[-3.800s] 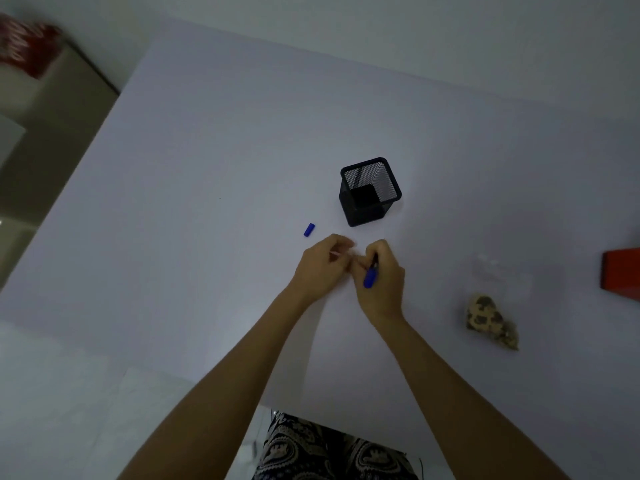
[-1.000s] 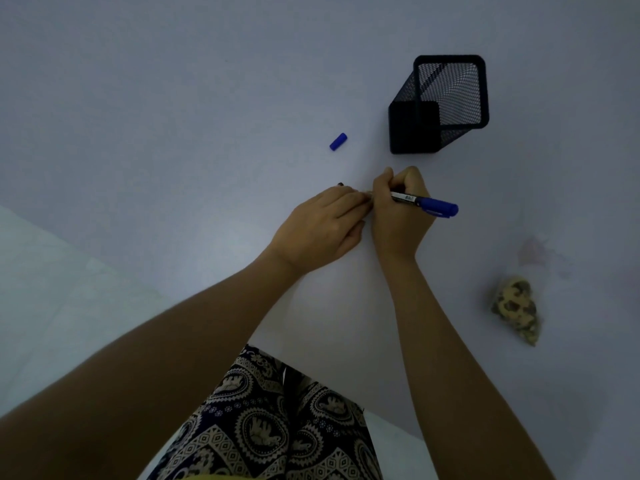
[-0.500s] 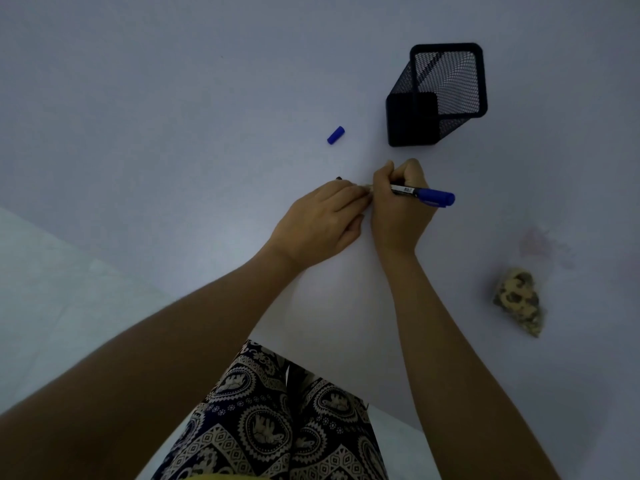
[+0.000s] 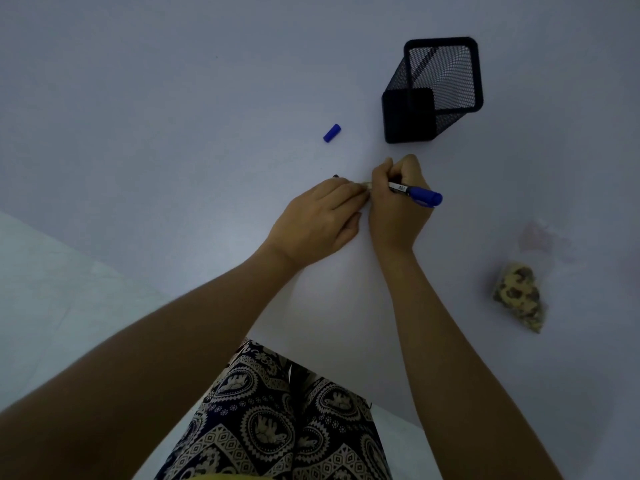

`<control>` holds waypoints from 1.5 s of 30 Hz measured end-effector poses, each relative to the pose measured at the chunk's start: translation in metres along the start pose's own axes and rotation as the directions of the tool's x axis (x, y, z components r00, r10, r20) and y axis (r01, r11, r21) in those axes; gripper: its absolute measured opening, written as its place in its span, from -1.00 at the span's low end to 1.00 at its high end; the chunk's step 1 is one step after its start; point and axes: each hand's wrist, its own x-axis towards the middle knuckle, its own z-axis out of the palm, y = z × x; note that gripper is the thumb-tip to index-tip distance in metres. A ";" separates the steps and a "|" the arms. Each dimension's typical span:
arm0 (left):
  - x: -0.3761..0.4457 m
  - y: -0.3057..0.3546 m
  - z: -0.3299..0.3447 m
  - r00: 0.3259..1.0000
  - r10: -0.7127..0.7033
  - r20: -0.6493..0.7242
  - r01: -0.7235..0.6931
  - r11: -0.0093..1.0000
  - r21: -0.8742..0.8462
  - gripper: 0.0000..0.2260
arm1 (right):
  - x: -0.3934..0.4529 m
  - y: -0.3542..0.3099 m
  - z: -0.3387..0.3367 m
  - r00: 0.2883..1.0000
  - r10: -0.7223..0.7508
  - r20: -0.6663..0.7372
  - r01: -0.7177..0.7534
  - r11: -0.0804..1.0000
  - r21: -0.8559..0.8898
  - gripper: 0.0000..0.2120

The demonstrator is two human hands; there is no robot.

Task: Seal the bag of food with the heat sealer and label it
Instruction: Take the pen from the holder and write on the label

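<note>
Writing the label

Right hand [image 4: 394,206] grips the blue marker pen [image 4: 415,192]; left hand [image 4: 322,216] lies flat, steadying a small pale label [image 4: 367,184] (mostly hidden) on the bench [image 4: 173,98].

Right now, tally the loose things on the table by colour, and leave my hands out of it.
Blue: 2, the marker and its cap
Black: 1, the mesh pen holder
Clear: 1, the bag of food
Total: 4

The pale table [image 4: 173,98] lies bare across its whole far-left stretch. 3 things stand in the way elsewhere: a small blue pen cap [image 4: 332,133] just far of the hands, a black square mesh pen holder [image 4: 433,91] far-right, and a clear bag of brown food [image 4: 519,294] near-right.
</note>
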 end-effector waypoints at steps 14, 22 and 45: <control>0.000 0.000 0.001 1.000 0.004 0.000 -0.004 1.000 0.003 -0.73 | 0.000 0.000 0.000 0.996 -0.080 -0.038 0.079 0.996 -0.042 -0.70; 0.001 0.001 0.000 1.000 0.008 0.000 -0.008 1.000 -0.002 -0.74 | -0.003 0.001 -0.001 0.992 -0.116 0.047 0.117 0.993 -0.014 -0.72; 0.001 0.002 -0.001 1.000 0.013 -0.010 -0.013 1.000 -0.007 -0.75 | -0.004 0.001 -0.001 0.998 -0.046 0.052 0.047 0.999 -0.009 -0.72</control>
